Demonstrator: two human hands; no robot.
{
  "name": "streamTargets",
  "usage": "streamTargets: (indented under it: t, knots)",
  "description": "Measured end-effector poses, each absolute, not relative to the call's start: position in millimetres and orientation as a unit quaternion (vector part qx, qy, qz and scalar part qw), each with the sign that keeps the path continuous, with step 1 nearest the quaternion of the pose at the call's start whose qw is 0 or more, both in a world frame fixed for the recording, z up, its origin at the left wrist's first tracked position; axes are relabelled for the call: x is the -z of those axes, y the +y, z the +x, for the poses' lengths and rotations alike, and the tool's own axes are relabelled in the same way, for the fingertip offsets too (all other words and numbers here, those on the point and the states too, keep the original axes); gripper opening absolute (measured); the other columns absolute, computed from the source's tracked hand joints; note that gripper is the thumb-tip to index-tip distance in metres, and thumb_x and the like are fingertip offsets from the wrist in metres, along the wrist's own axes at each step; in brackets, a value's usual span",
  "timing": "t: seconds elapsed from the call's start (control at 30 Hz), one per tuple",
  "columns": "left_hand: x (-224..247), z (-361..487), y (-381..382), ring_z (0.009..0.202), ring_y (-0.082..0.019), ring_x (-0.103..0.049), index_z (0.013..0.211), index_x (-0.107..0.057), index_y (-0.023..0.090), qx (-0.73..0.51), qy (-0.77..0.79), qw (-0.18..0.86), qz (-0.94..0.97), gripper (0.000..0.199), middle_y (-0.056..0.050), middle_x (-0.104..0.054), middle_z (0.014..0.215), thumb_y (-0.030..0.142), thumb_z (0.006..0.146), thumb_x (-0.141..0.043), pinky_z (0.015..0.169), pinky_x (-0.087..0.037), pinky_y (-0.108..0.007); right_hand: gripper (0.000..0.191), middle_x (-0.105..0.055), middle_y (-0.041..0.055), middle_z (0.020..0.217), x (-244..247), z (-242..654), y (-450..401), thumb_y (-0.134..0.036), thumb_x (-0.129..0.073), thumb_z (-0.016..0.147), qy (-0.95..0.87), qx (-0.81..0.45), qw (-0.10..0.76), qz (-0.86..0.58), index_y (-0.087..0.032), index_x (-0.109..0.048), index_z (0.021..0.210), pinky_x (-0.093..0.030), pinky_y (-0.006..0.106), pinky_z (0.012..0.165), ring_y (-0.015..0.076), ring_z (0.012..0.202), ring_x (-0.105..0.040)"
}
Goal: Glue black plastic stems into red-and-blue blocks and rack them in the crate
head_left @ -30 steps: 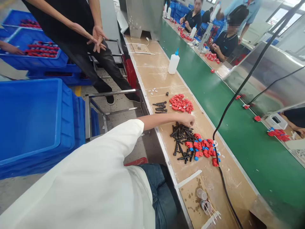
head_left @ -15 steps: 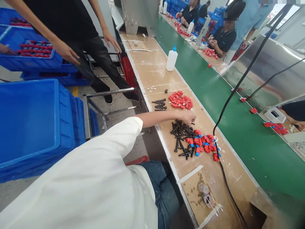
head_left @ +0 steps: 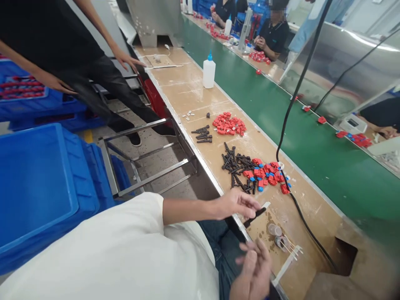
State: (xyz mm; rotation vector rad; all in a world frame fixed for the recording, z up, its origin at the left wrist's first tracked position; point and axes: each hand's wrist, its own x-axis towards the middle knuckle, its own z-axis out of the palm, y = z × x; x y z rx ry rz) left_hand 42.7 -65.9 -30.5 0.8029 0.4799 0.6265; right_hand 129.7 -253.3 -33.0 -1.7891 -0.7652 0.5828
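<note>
My left hand (head_left: 237, 205) is above the front edge of the bench, its thumb and fingers pinching a black stick-like part (head_left: 255, 217). Lower down and nearer my body, my right hand (head_left: 254, 268) is blurred, its fingers partly curled; whether it holds anything is not clear. Beyond the hands lies a pile of black parts (head_left: 236, 164), touching a group of red and blue pieces (head_left: 270, 174). Farther up are a heap of red pieces (head_left: 229, 123) and a few black parts (head_left: 202, 134) in a small group.
Two small cups (head_left: 275, 229) with cotton swabs (head_left: 292, 246) stand at the near right. A white bottle (head_left: 209, 74) is farther along the bench. A black cable (head_left: 284, 133) hangs across it. Blue crates (head_left: 34, 187) and a standing person (head_left: 59, 50) are at left.
My left hand has come back from beyond the black pile toward me, now holding a black part in clear view. My right hand has appeared at the bottom. The view has shifted slightly.
</note>
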Motion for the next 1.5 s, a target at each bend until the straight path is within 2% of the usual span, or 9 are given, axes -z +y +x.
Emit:
streamTargets:
  t: [0.17, 0.37, 0.57, 0.67, 0.9, 1.07, 1.23, 1.3, 1.5]
  knots:
    - [39, 51, -107, 0.065, -0.008, -0.058, 0.096, -0.075, 0.011, -0.321, 0.274, 0.837, 0.349, 0.061, -0.002, -0.068, 0.076, 0.053, 0.054, -0.091, 0.069, -0.048, -0.023, 0.067, -0.072, 0.0068, 0.081, 44, 111, -213, -0.063, -0.052, 0.092, -0.272, -0.267, 0.565, -0.732, -0.009, -0.055, 0.133, -0.053, 0.028, 0.059, 0.0160, 0.063, -0.065]
    - [39, 33, -119, 0.067, -0.012, -0.062, 0.103, -0.073, 0.015, -0.298, 0.264, 0.776, 0.489, 0.056, -0.007, -0.072, 0.089, 0.059, 0.070, -0.079, 0.065, -0.051, -0.026, 0.058, -0.065, 0.0028, 0.058, 54, 116, -213, -0.068, -0.067, 0.080, -0.261, -0.248, 0.532, -0.767, -0.012, -0.070, 0.094, -0.047, 0.023, 0.048, 0.0134, 0.048, -0.057]
    - [30, 9, -10, 0.120, -0.025, -0.061, 0.121, -0.070, 0.022, -0.430, 0.361, 0.402, 0.723, 0.041, -0.013, -0.068, 0.127, 0.050, 0.094, -0.057, 0.104, -0.048, -0.042, 0.054, -0.070, 0.0059, 0.068, 66, 118, -226, -0.065, -0.070, 0.079, -0.253, -0.307, 0.554, -0.731, -0.013, -0.072, 0.090, -0.048, 0.023, 0.046, 0.0126, 0.050, -0.058]
    - [38, 8, 64, 0.133, -0.025, -0.052, 0.131, -0.063, 0.020, -0.311, 0.484, 0.246, 0.780, 0.041, -0.014, -0.061, 0.138, 0.041, 0.100, -0.044, 0.114, -0.039, -0.047, 0.056, -0.068, 0.0048, 0.066, 65, 116, -231, -0.066, -0.070, 0.078, -0.249, -0.323, 0.556, -0.724, -0.012, -0.073, 0.092, -0.047, 0.022, 0.044, 0.0122, 0.050, -0.057]
    - [74, 31, 71, 0.149, -0.031, -0.035, 0.142, -0.049, 0.010, -0.205, 0.506, 0.199, 0.814, 0.058, -0.022, -0.040, 0.157, 0.048, 0.103, -0.029, 0.122, -0.025, -0.050, 0.056, -0.065, 0.0028, 0.065, 64, 113, -234, -0.067, -0.067, 0.080, -0.234, -0.322, 0.563, -0.724, -0.012, -0.073, 0.093, -0.047, 0.022, 0.046, 0.0109, 0.051, -0.055]
    - [77, 37, 56, 0.148, -0.028, -0.036, 0.144, -0.046, 0.010, -0.221, 0.487, 0.226, 0.814, 0.061, -0.021, -0.044, 0.154, 0.052, 0.102, -0.028, 0.123, -0.025, -0.046, 0.053, -0.066, 0.0037, 0.072, 70, 116, -234, -0.062, -0.071, 0.079, -0.205, -0.335, 0.576, -0.717, -0.012, -0.073, 0.095, -0.047, 0.023, 0.051, 0.0097, 0.055, -0.053]
    - [49, 25, 14, 0.141, -0.028, -0.043, 0.127, -0.059, 0.013, -0.465, 0.446, 0.237, 0.728, 0.054, -0.020, -0.054, 0.142, 0.054, 0.101, -0.036, 0.119, -0.031, -0.049, 0.043, -0.062, 0.0035, 0.076, 57, 128, -237, -0.054, -0.078, 0.075, -0.142, -0.407, 0.657, -0.618, -0.014, -0.072, 0.091, -0.039, 0.020, 0.043, 0.0081, 0.056, -0.047]
    - [37, 25, -21, 0.128, -0.025, -0.055, 0.115, -0.065, 0.016, -0.480, 0.330, 0.372, 0.723, 0.048, -0.016, -0.063, 0.128, 0.055, 0.099, -0.041, 0.113, -0.040, -0.044, 0.037, -0.057, 0.0021, 0.074, 47, 134, -239, -0.048, -0.078, 0.075, -0.117, -0.477, 0.682, -0.542, -0.016, -0.072, 0.093, -0.032, 0.016, 0.037, 0.0061, 0.053, -0.040]
    - [38, 56, -100, 0.098, -0.022, -0.069, 0.099, -0.074, 0.014, -0.093, 0.089, 0.872, 0.472, 0.060, -0.009, -0.072, 0.093, 0.069, 0.076, -0.070, 0.097, -0.051, -0.038, 0.019, -0.041, -0.0040, 0.068, 32, 143, -241, -0.034, -0.068, 0.086, -0.026, -0.608, 0.711, -0.351, -0.016, -0.069, 0.094, -0.026, 0.006, 0.031, 0.0040, 0.048, -0.021]
